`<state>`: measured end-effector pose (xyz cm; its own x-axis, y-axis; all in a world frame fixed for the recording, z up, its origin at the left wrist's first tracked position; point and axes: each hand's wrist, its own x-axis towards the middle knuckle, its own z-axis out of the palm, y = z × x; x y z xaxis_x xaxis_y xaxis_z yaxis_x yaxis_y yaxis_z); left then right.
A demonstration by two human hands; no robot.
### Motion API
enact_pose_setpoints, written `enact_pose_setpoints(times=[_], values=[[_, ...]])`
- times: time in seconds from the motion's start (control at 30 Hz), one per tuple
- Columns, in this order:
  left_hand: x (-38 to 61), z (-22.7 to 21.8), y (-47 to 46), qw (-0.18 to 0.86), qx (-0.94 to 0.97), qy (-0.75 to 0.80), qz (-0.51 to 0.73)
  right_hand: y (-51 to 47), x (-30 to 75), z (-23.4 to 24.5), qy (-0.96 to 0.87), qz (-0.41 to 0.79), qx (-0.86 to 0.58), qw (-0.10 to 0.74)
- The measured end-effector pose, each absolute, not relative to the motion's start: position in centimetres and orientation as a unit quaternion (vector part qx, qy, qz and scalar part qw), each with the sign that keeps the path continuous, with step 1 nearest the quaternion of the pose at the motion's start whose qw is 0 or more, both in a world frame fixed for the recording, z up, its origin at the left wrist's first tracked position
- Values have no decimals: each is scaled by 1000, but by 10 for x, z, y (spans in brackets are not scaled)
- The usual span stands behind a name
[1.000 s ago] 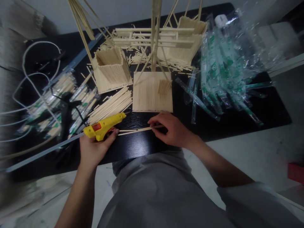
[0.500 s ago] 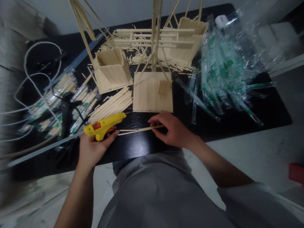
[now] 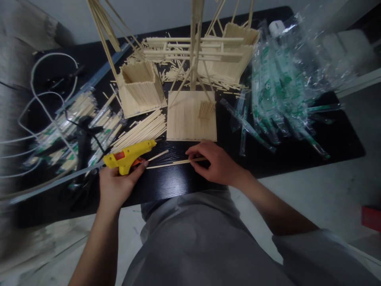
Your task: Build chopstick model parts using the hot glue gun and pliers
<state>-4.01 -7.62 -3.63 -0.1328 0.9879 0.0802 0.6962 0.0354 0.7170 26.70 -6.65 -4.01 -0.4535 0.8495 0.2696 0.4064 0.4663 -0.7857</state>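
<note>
My left hand (image 3: 116,188) is closed around a yellow glue gun (image 3: 131,153), its nozzle pointing right. A short wooden stick (image 3: 159,155) juts up and right from the thumb and finger of that hand. My right hand (image 3: 216,163) pinches a thin wooden stick piece (image 3: 181,161) just above the black table. From its left end a longer thin stick (image 3: 160,166) runs back towards my left thumb; whether the thumb touches it I cannot tell. Behind both hands lies a flat panel of sticks (image 3: 187,123) with an upright stick post (image 3: 193,59) on it.
Loose sticks (image 3: 143,129) lie beside an open stick box (image 3: 141,89). Another stick structure (image 3: 235,59) stands at the back right. Green-printed plastic wrappers (image 3: 276,79) heap up on the right. Packaged sticks (image 3: 71,119), a white cable (image 3: 32,91) and black-handled scissors (image 3: 83,190) are at left.
The short stick at my left fingers has swung upward, away from the stick pieces at my right hand. The glue gun has shifted slightly left. My right hand has stayed in place.
</note>
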Motion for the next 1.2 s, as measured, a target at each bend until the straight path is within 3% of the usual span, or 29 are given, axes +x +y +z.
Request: enact_pose_setpoints(times=[0.4, 0.93, 1.2], values=[[-38, -31, -76, 207, 640, 669, 316, -66, 267, -40, -789, 328, -392, 341], [-46, -32, -84, 255, 645, 625, 358, -67, 277, -36, -792, 323, -394, 335], [-55, -15, -80, 275, 710, 571, 306, -68, 286, -36, -788, 313, -405, 343]])
